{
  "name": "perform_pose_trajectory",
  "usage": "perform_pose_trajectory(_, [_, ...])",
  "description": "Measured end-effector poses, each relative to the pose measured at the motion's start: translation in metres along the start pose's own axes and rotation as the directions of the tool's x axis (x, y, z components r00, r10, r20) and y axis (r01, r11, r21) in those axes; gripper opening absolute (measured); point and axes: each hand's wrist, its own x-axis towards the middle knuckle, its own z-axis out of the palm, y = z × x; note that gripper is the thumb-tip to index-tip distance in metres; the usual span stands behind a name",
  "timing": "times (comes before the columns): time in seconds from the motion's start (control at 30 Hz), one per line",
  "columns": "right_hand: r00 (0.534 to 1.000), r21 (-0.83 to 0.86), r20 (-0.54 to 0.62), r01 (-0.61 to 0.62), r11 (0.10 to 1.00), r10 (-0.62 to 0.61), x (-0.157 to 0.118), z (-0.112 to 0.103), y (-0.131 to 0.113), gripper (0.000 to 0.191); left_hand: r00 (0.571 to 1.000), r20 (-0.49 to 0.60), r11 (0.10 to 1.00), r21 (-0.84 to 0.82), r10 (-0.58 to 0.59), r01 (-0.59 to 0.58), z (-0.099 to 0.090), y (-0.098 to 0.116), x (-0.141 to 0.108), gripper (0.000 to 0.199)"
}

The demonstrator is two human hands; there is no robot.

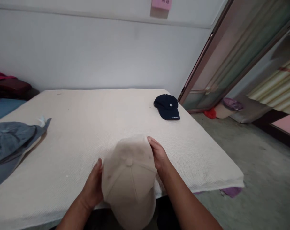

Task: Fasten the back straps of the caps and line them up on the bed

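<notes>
A beige cap point(129, 175) is held between my two hands at the front edge of the cream-covered surface point(87, 121), its brim pointing down toward me. My left hand point(93, 185) presses the cap's left side, the fingers partly hidden behind it. On the right side, my right hand point(159, 156) grips the cap near its back rim. A navy cap point(166, 105) with small white lettering lies at the far right corner. At the left edge sits a grey-blue hat point(13, 140) with a wide brim, partly out of view.
A white wall point(99, 54) stands behind the surface, with a pink note point(161, 3) on it. Dark red and blue items point(8, 105) are at the far left. On the right are a sliding door point(212, 64), concrete floor point(262, 159) and a yellowish curtain point(276, 86).
</notes>
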Motion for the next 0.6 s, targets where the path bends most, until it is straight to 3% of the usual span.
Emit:
perform_pose_trajectory(0.1, [0.992,0.005,-0.118,0.054,0.999,-0.053,0.007,-0.003,-0.006,0.018,0.999,0.029,0.998,0.053,0.029,-0.030,-0.002,-0.016,0.001,0.032])
perform_pose_trajectory(0.2, [0.987,-0.054,-0.151,0.055,0.997,-0.063,0.009,-0.002,-0.006,0.021,0.991,-0.062,0.991,0.068,0.116,-0.112,0.002,-0.019,0.002,0.019])
perform_pose_trajectory(0.27, [0.991,-0.101,-0.122,0.032,0.994,-0.045,0.008,-0.001,-0.003,0.024,0.970,-0.180,0.986,0.045,0.164,-0.158,0.004,-0.013,0.003,0.015])
perform_pose_trajectory(0.4, [0.999,-0.177,-0.040,0.012,0.984,-0.020,0.003,0.004,0.005,0.029,0.881,-0.370,0.948,0.003,0.296,-0.318,0.002,0.009,0.010,0.014])
perform_pose_trajectory(0.6, [0.970,-0.198,0.215,-0.068,0.978,0.111,-0.008,0.013,0.021,0.029,0.788,-0.332,0.807,-0.118,0.518,-0.579,0.001,0.046,0.015,0.038])
